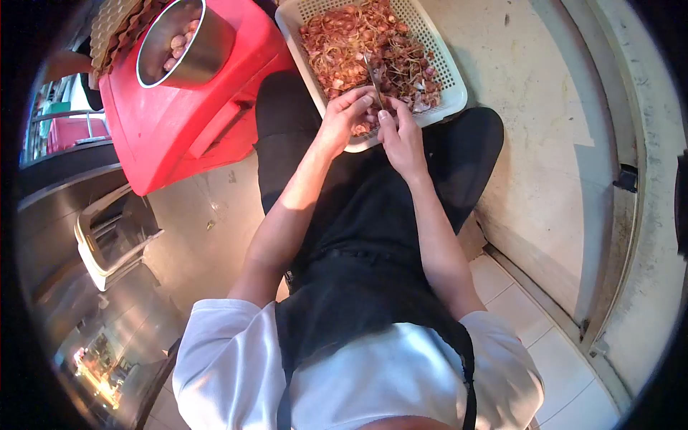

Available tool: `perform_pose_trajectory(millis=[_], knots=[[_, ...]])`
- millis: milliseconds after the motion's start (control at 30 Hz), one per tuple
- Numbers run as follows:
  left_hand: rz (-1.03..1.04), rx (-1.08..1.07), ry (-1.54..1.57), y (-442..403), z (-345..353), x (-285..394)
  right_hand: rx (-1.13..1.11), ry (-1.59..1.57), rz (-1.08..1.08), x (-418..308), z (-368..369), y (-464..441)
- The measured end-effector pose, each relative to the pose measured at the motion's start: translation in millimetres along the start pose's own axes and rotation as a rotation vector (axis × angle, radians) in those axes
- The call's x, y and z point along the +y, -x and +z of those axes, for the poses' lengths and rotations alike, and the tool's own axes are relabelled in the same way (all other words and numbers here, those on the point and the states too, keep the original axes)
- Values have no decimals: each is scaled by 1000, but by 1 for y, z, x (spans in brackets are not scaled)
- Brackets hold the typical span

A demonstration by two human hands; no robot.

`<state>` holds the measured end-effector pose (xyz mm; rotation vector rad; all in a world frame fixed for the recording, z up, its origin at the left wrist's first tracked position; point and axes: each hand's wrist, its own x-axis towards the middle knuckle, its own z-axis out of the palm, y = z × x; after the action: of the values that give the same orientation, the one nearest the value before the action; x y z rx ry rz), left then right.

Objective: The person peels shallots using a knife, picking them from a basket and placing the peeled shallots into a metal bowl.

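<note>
A white perforated basket sits in front of my lap, filled with reddish shallots and their dry skins and roots. Both my hands meet over its near edge. My right hand is closed on a small knife, whose thin blade points away from me over the basket. Close beside it, my left hand pinches a small piece that looks like a shallot, mostly covered by the fingers. Darker skins and stringy roots are heaped on the basket's right side.
At upper left, a metal pot holding several peeled shallots stands on a red plastic box. Brown egg trays are beside it. A pale wall panel rises at right. A white-framed item is at lower left.
</note>
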<state>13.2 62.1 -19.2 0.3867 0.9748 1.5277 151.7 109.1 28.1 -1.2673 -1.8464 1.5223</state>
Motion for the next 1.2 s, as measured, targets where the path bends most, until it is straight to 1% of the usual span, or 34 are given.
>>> perform_pose_trajectory(millis=[67,167,200,300,400,600,700,800,900,1000,1200], knots=[[7,-52,-109,-5,-6,-3,2,-22,20,-1,0,2],[13,-77,-254,0,-3,-2,53,-74,-63,15,2,-4],[16,-79,-304,0,-1,0,22,-121,-26,15,0,-5],[-28,-63,-197,3,7,6,-31,-205,67,13,-6,-4],[-51,-23,-192,0,6,2,-53,-290,113,18,-6,-3],[-8,-49,-179,-2,-1,-6,-19,-293,125,17,-3,-2],[-42,-47,-122,-3,-3,-5,-21,-295,112,14,0,-1],[-50,-33,-249,-4,0,-6,6,-309,85,18,1,-2],[-38,-37,-344,-2,4,-4,-11,-327,108,17,-2,-2],[-6,-31,-336,-1,4,-3,-50,-447,121,19,-4,-3],[26,1,-293,-4,1,-7,-54,-512,162,20,-5,-4]])
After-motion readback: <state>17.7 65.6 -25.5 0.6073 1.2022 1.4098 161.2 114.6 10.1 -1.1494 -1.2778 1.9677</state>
